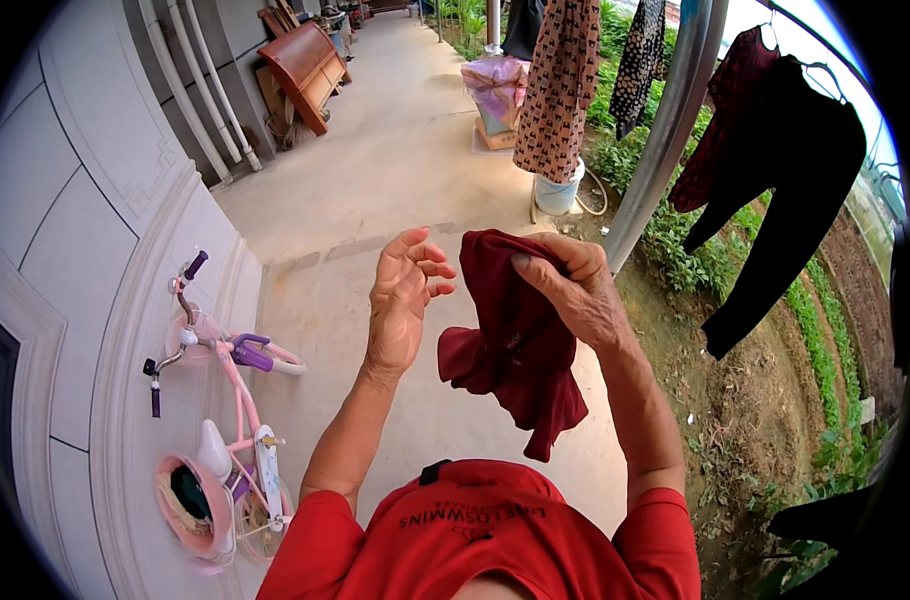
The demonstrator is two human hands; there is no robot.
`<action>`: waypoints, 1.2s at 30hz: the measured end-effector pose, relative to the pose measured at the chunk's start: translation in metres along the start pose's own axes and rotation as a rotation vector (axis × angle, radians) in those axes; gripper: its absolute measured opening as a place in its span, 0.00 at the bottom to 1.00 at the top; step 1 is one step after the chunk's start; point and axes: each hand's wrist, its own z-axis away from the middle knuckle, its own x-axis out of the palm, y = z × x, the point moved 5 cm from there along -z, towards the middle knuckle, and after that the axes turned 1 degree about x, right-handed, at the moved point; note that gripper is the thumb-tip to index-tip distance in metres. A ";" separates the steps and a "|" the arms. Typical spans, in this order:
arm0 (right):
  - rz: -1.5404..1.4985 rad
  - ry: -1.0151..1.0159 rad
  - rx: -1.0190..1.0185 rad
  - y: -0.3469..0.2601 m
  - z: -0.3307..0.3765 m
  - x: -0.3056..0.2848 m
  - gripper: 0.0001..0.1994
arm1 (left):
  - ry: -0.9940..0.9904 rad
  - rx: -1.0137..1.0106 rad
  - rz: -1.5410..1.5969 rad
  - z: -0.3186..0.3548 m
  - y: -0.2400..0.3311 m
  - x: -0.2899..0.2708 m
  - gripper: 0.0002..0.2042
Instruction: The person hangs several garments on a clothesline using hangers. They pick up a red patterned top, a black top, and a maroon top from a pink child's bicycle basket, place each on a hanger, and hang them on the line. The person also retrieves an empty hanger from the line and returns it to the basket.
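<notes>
My right hand [575, 290] pinches the top edge of a dark red garment [515, 345] between thumb and fingers, and the cloth hangs bunched below that hand, in front of my chest. My left hand [403, 300] is open, fingers spread and loosely curled, just beside the cloth but not touching it. Main risk as I judge it: only one pinch holds the whole piece, so if the thumb slackens it drops to the concrete floor [395, 180] under my hands (dusty, by the look). It's also crumpled, so the left hand could grab a fold rather than an edge and leave it twisted. To the right of my right hand stands a metal pole [665, 130] with black trousers [785, 200] hanging beyond it; a swinging corner could snag there.
</notes>
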 end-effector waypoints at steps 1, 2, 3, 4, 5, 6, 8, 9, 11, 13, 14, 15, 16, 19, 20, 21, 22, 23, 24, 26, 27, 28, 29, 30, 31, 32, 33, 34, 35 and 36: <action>-0.017 -0.003 0.016 -0.002 -0.001 -0.001 0.11 | -0.016 -0.043 -0.108 0.011 -0.019 -0.008 0.20; -0.025 0.008 0.036 -0.004 0.000 -0.004 0.11 | -0.045 -0.094 -0.206 0.022 -0.044 -0.013 0.19; -0.012 0.030 0.018 -0.004 0.002 -0.009 0.11 | -0.084 -0.148 -0.306 0.034 -0.072 -0.020 0.18; 0.002 0.053 0.003 -0.003 0.005 -0.015 0.11 | -0.127 -0.206 -0.403 0.046 -0.098 -0.025 0.17; 0.019 0.082 -0.009 -0.002 0.008 -0.021 0.11 | -0.147 -0.278 -0.346 0.058 -0.120 -0.025 0.16; -0.012 0.116 0.000 -0.003 0.013 -0.026 0.10 | -0.165 -0.352 -0.290 0.068 -0.134 -0.021 0.15; -0.013 0.178 0.041 0.000 0.023 -0.036 0.09 | -0.283 -0.333 -0.480 0.084 -0.150 -0.014 0.12; -0.027 0.207 0.047 -0.001 0.028 -0.038 0.09 | -0.262 -0.384 -0.404 0.088 -0.159 -0.011 0.11; -0.055 0.264 0.058 -0.005 0.040 -0.040 0.09 | -0.224 -0.496 -0.272 0.097 -0.174 -0.010 0.11; -0.026 0.293 0.063 -0.006 0.051 -0.047 0.09 | -0.192 -0.611 -0.166 0.098 -0.179 -0.005 0.11; -0.012 0.307 0.065 -0.006 0.057 -0.051 0.09 | -0.213 -0.626 -0.173 0.098 -0.184 -0.002 0.12; 0.001 0.316 0.081 -0.006 0.062 -0.054 0.09 | -0.232 -0.636 -0.184 0.098 -0.189 -0.001 0.13; 0.013 0.324 0.097 -0.006 0.067 -0.056 0.09 | -0.250 -0.645 -0.195 0.099 -0.194 0.000 0.14; 0.024 0.336 0.130 -0.009 0.079 -0.059 0.09 | -0.106 -0.672 -0.261 0.094 -0.213 -0.015 0.16; 0.022 0.336 0.139 -0.010 0.083 -0.060 0.09 | -0.055 -0.669 -0.320 0.090 -0.220 -0.020 0.18; 0.038 0.322 0.137 -0.011 0.084 -0.060 0.09 | -0.080 -0.593 -0.315 0.081 -0.221 -0.021 0.22; 0.052 0.306 0.135 -0.012 0.086 -0.061 0.09 | -0.161 -0.551 -0.349 0.075 -0.224 -0.019 0.23; 0.067 0.288 0.133 -0.012 0.087 -0.061 0.09 | -0.240 -0.508 -0.382 0.068 -0.227 -0.018 0.25; 0.059 0.291 0.129 -0.013 0.089 -0.062 0.09 | -0.324 -0.466 -0.413 0.059 -0.225 -0.010 0.27; 0.043 0.294 0.119 -0.014 0.091 -0.062 0.09 | -0.465 -0.470 -0.526 0.052 -0.220 0.002 0.30; 0.013 0.301 0.118 -0.013 0.093 -0.062 0.09 | -0.526 -0.495 -0.510 0.051 -0.225 0.002 0.29; -0.016 0.307 0.116 -0.013 0.094 -0.062 0.09 | -0.586 -0.520 -0.493 0.052 -0.228 0.002 0.28; -0.046 0.313 0.115 -0.012 0.096 -0.062 0.09 | -0.602 -0.613 -0.432 0.055 -0.231 -0.003 0.22; -0.057 0.333 0.103 -0.010 0.099 -0.066 0.10 | -0.614 -0.581 -0.522 0.056 -0.231 -0.006 0.20; -0.068 0.352 0.092 -0.007 0.102 -0.069 0.10 | -0.625 -0.549 -0.611 0.059 -0.231 -0.010 0.18; -0.079 0.370 0.081 -0.005 0.105 -0.073 0.10 | -0.634 -0.514 -0.700 0.064 -0.232 -0.013 0.16; -0.077 0.385 0.076 -0.003 0.108 -0.074 0.10 | -0.614 -0.297 -0.762 0.066 -0.227 -0.013 0.12; -0.074 0.398 0.074 -0.001 0.110 -0.075 0.10 | -0.526 -0.395 -0.569 0.072 -0.231 -0.018 0.12; -0.071 0.410 0.071 0.002 0.112 -0.076 0.10 | -0.434 -0.486 -0.374 0.079 -0.235 -0.023 0.11; -0.065 0.424 0.067 0.004 0.115 -0.078 0.10 | -0.342 -0.570 -0.177 0.083 -0.238 -0.025 0.10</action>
